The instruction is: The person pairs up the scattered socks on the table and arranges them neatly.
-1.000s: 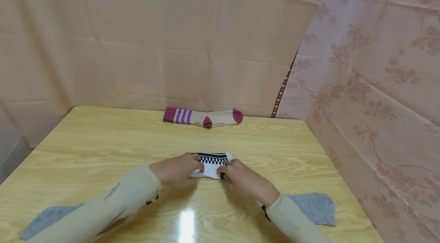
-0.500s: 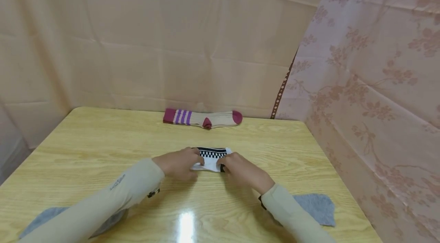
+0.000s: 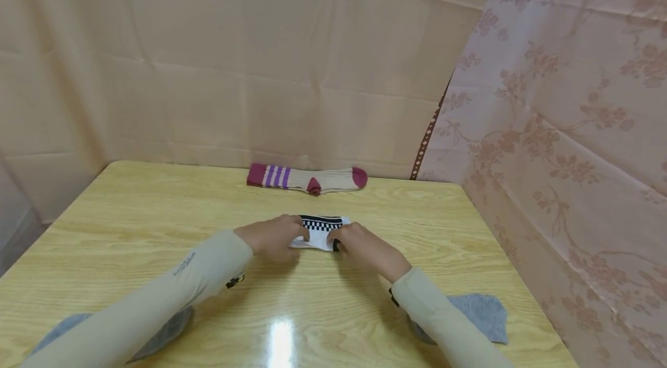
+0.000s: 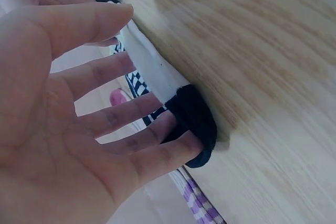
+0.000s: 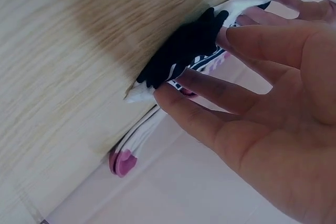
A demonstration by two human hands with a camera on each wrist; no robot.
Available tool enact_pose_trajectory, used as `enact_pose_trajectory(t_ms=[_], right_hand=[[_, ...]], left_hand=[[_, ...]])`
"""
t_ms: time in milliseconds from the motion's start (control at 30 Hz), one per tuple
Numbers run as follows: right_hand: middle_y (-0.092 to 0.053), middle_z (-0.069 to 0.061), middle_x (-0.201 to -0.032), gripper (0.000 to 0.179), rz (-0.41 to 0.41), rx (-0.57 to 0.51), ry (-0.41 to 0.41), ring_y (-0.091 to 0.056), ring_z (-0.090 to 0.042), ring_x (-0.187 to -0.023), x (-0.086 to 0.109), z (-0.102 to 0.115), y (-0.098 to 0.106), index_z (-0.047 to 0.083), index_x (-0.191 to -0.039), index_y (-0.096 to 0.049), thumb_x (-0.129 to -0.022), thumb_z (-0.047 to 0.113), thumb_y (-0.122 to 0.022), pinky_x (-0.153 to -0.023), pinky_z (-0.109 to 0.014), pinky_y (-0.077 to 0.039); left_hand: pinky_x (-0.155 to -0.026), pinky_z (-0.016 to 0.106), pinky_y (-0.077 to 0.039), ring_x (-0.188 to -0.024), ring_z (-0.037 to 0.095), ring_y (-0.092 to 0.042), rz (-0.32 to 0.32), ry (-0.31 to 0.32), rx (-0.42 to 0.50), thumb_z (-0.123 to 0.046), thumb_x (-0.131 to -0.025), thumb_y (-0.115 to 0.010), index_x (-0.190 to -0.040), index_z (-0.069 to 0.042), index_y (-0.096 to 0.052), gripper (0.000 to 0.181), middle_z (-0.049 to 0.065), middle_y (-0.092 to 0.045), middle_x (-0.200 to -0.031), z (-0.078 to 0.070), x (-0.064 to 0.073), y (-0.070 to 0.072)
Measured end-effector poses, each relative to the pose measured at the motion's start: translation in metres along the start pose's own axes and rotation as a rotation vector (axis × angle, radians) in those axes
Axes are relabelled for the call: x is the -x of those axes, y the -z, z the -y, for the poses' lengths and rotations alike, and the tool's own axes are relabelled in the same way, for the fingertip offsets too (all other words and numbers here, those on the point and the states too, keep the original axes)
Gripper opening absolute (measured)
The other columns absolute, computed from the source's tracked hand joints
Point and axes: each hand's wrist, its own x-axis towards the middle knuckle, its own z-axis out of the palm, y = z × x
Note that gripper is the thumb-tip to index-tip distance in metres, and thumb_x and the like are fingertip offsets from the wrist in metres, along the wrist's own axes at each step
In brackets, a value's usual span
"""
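Note:
A white sock (image 3: 316, 237) with black bands and a checkered strip lies flat near the table's middle, its ends covered by the hands. My left hand (image 3: 273, 236) touches its left end; in the left wrist view the fairly straight fingers (image 4: 152, 156) rest against the black and white fabric. On the right end rests my right hand (image 3: 369, 247). The right wrist view shows its thumb and fingertips spread apart over the sock's black part (image 5: 181, 48). The undersides of the sock are hidden.
Along the far table edge lies a cream sock (image 3: 333, 179) with maroon ends and purple stripes. A grey sock (image 3: 482, 315) is partly under the right sleeve; another grey piece (image 3: 169, 327) is under the left. Cloth curtains (image 3: 281, 67) stand behind and at the right.
Both hands have slid the white sock away from the person, toward the striped sock at the far edge. More of the grey pieces shows beside the sleeves.

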Motion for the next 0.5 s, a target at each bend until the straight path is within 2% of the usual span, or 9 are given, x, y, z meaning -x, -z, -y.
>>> enact_pose_trajectory(t_ms=[200, 500], right_hand=[[-0.072, -0.006, -0.106, 0.020, -0.025, -0.011, 0.019, -0.056, -0.011, -0.082, -0.008, -0.006, -0.001, 0.006, -0.112, -0.072, -0.098, 0.003, -0.059, -0.073, -0.028, -0.051], [-0.072, -0.006, -0.104, 0.019, -0.022, 0.006, -0.007, -0.056, -0.013, -0.080, -0.021, -0.013, 0.001, 0.006, -0.112, -0.072, -0.098, 0.005, -0.059, -0.075, -0.030, -0.051]], left_hand=[[-0.102, 0.044, -0.047, -0.119, 0.028, -0.056, -0.002, -0.005, -0.010, -0.022, -0.091, -0.071, -0.127, -0.014, -0.067, 0.037, 0.011, -0.057, -0.131, 0.005, -0.004, 0.003], [-0.105, 0.047, -0.044, -0.121, 0.031, -0.053, -0.017, -0.008, 0.000, -0.019, -0.091, -0.070, -0.128, -0.013, -0.066, 0.038, 0.012, -0.056, -0.131, 0.014, -0.011, 0.007]])
